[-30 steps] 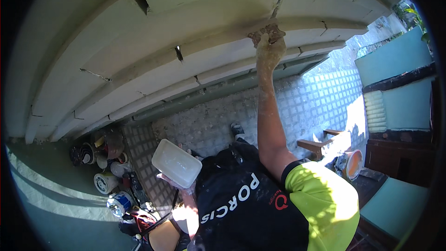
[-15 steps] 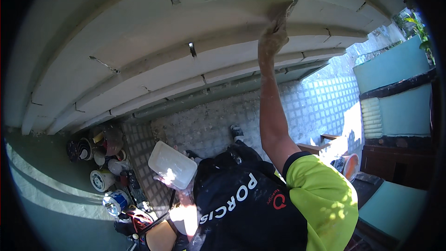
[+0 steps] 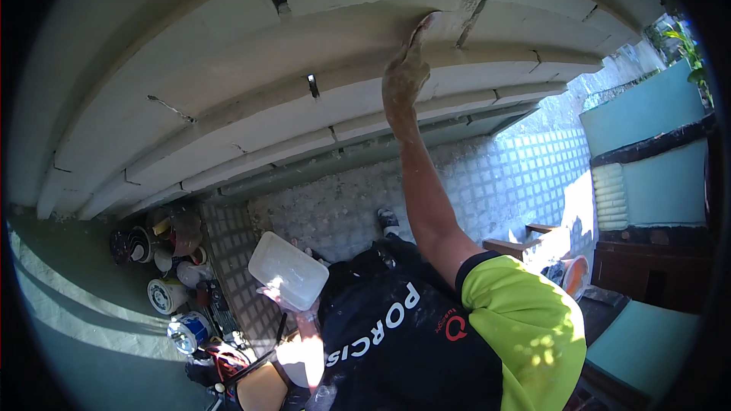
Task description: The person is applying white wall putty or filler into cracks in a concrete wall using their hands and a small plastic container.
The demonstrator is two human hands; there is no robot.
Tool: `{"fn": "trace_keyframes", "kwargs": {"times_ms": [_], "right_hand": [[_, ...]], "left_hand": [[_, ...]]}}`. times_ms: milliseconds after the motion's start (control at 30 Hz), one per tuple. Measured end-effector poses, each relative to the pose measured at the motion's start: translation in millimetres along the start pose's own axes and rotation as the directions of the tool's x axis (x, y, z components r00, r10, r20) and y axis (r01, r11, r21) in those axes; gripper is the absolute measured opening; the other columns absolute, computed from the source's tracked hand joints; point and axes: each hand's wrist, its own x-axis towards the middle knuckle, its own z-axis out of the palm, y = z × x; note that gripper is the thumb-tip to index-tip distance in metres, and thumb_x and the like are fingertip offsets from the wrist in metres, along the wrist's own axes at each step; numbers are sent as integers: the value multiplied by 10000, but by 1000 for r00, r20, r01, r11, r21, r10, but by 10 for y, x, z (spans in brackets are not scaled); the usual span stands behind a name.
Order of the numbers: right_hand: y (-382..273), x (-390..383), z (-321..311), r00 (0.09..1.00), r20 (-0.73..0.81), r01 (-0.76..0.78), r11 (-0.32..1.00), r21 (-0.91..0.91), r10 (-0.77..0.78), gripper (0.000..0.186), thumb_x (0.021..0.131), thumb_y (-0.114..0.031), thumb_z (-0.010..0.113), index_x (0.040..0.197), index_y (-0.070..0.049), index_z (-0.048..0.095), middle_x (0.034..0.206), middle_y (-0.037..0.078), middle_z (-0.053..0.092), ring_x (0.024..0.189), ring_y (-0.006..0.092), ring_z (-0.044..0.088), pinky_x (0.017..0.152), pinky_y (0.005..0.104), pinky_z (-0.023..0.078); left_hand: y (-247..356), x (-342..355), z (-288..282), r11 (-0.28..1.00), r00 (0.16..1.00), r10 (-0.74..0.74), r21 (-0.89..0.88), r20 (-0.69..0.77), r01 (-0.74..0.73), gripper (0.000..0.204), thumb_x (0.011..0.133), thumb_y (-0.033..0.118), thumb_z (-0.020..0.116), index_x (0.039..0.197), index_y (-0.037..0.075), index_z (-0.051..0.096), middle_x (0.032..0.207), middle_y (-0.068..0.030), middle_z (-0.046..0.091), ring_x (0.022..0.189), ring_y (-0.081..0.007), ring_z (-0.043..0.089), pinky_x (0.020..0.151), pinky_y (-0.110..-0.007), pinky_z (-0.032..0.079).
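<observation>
My right hand (image 3: 406,80) is raised, closed around a putty knife (image 3: 423,29). Its blade lies against a broad white board (image 3: 343,27) overhead, just left of a dark joint line (image 3: 470,24). The grip hides most of the handle. Low on the left, my left hand (image 3: 304,310) supports a white rectangular plastic tub (image 3: 288,268) from below and the near side. Pale smears show inside the tub, and sunlight falls on its near edge. The fingers under it are partly hidden.
Several pale boards with cracks and an open slot (image 3: 313,85) run across above me. Buckets (image 3: 166,295) and tools crowd the left wall. A chair (image 3: 261,388) stands near my left arm. At right are a wooden piece (image 3: 506,247) and an orange-rimmed bucket (image 3: 576,275).
My right hand has moved left along the board with the putty knife, away from the joint line, which now shows uncovered. The tub in my left hand has shifted slightly right.
</observation>
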Motion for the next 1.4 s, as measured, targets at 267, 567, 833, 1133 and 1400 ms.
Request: {"fn": "trace_keyframes", "kwargs": {"times_ms": [267,567,833,1133,1400], "right_hand": [[-378,-107,-476,916,253,-378,881,284,311,462,971,-10,476,1426,29,407,1166,286,634,1026,331,680,836,406,575],[-590,-229,-204,985,151,15,926,378,-78,539,919,81,519,1439,-17,418,883,252,690,754,362,691,672,464,527],[152,402,-462,911,85,-410,905,116,402,448,951,16,527,1396,-28,492,1223,251,635,1080,323,669,862,414,561],[-175,69,-496,980,146,-178,937,301,139,457,924,49,493,1372,-39,520,1143,253,668,1049,371,671,893,442,530],[567,512,-559,965,-96,-234,966,112,245,413,931,24,504,1343,3,528,1093,243,690,1016,361,687,874,430,545]], "left_hand": [[56,-81,-22,999,999,39,13,-1,-39,1007,785,814,505,1571,295,147,1619,-154,161,1338,-462,417,1025,-736,316],[30,-82,-45,999,999,32,15,5,-32,1008,785,814,506,1570,294,149,1618,-155,166,1336,-462,419,1023,-735,319],[91,-103,-32,999,999,42,28,18,-42,1008,784,814,507,1570,293,151,1616,-155,171,1334,-462,421,1021,-734,321],[6,-64,-69,999,1000,11,38,20,-12,1008,784,814,508,1570,292,153,1615,-156,176,1333,-463,422,1019,-733,325],[21,-53,-43,998,999,26,52,32,-28,1008,783,814,508,1569,291,155,1614,-156,180,1331,-463,424,1018,-733,327]]}}
